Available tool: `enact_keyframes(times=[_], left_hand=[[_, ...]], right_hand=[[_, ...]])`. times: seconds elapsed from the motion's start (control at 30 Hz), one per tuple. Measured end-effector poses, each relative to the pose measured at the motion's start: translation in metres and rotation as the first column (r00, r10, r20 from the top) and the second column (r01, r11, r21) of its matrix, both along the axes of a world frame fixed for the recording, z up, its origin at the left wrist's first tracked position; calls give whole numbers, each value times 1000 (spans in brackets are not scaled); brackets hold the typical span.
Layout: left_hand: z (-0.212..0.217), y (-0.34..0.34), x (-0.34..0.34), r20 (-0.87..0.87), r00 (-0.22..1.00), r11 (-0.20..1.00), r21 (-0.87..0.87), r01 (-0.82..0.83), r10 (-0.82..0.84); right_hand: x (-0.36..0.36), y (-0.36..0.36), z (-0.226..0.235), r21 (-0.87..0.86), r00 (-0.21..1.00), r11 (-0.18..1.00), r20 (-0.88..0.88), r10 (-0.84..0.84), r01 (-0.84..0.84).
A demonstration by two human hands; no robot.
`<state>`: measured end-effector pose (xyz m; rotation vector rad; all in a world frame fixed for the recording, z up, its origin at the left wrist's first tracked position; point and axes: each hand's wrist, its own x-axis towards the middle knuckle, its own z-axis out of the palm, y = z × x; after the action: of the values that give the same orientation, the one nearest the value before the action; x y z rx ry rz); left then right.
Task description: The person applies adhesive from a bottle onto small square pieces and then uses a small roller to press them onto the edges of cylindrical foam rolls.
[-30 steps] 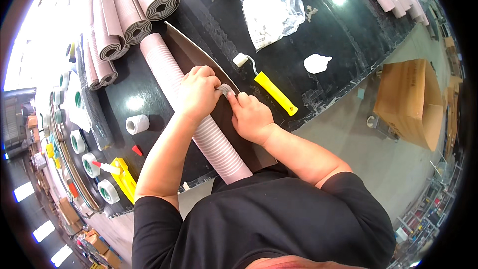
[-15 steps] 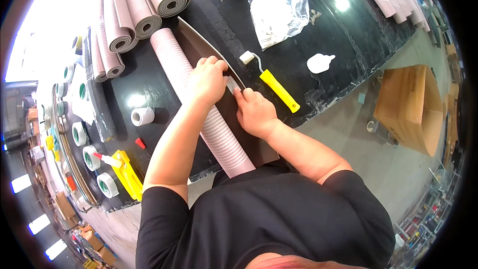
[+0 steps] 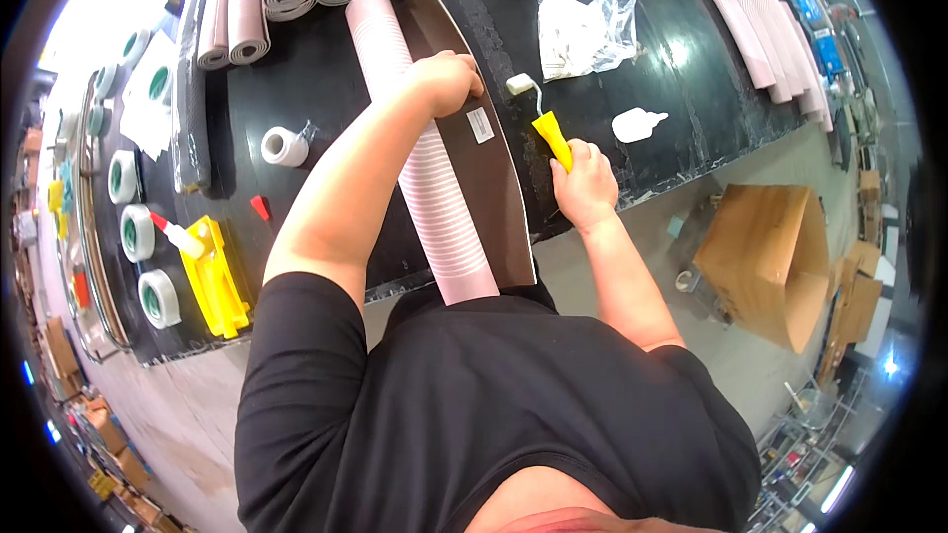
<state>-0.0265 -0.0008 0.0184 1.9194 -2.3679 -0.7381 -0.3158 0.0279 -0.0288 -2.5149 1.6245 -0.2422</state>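
the small hand roller (image 3: 553, 136) lies on the black table (image 3: 385, 257) to the right of the rolled mat (image 3: 439, 197), its long axis slanting from the right hand (image 3: 587, 183) away from the person and slightly left, head farthest off. the right hand's fingers curl round the near end of the yellow handle. the white label (image 3: 480, 125) sits on the mat's brown flap (image 3: 499, 207), left of the right hand and a little farther out; its long side runs roughly along the mat. the left hand (image 3: 449, 84) is nearer to it, just beyond it at the flap, fingers bent; whether they pinch or only press, i cannot tell. counted: one hand roller, one label, one half-opened mat under the left arm, one white bottle (image 3: 637, 124), one plastic bag (image 3: 583, 35), one white roll (image 3: 284, 147), one red cap (image 3: 260, 207), one yellow tray (image 3: 215, 281) with one red-tipped tube (image 3: 180, 235) against it, one cardboard box (image 3: 765, 257) beyond the table edge, and at least five more mat rolls (image 3: 247, 10) at the far left.
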Motion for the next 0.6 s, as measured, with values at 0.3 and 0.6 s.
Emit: enact_keyframes(times=[0.3,0.6], left_hand=[[-2,-14,10,18,998,989,134,-57,55],[-9,-23,6,29,995,985,137,-102,99]], right_hand=[[11,52,77,313,934,923,339,110,-223],[26,69,70,279,981,940,42,191,-195]])
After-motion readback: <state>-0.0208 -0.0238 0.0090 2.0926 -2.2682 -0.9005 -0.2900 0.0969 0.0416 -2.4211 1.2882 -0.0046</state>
